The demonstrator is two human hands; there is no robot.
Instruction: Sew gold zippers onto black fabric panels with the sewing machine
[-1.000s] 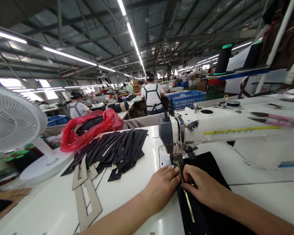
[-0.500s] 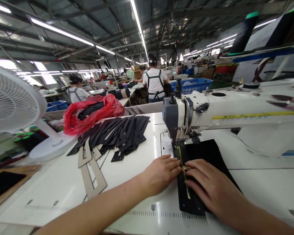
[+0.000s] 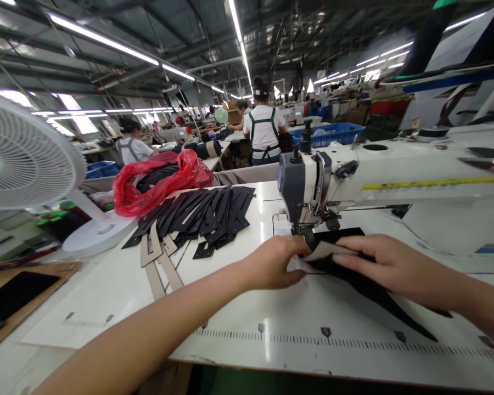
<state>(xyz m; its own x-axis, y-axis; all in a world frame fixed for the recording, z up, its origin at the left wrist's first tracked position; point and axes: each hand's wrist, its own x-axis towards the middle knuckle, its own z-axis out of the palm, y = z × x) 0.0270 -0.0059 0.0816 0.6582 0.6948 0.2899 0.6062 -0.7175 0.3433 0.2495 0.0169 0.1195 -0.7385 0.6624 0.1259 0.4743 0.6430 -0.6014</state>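
Note:
A black fabric piece [image 3: 366, 285] is turned up by the presser foot, and part of its pale underside [image 3: 325, 250] shows. My left hand [image 3: 271, 263] is at its left edge, with the thumb below and the fingers above, gripping it close to the needle. From the right, my right hand [image 3: 379, 262] pinches the folded piece between thumb and fingers. The gold zipper is almost wholly hidden. Over both hands stands the head of the white sewing machine [image 3: 302, 186].
Black slotted strips [image 3: 214, 216], some with beige backs, are piled at left beside a red plastic bag [image 3: 160, 184]. A white fan [image 3: 28, 159] stands further left. A ruler scale [image 3: 296, 337] runs along the table's front. A co-worker [image 3: 264, 129] and a blue crate [image 3: 333, 134] are beyond.
The fabric piece, flat with its gold zipper up under both hands, has been swung right and turned up, showing its pale underside. My right hand has moved up and right; the view has shifted slightly.

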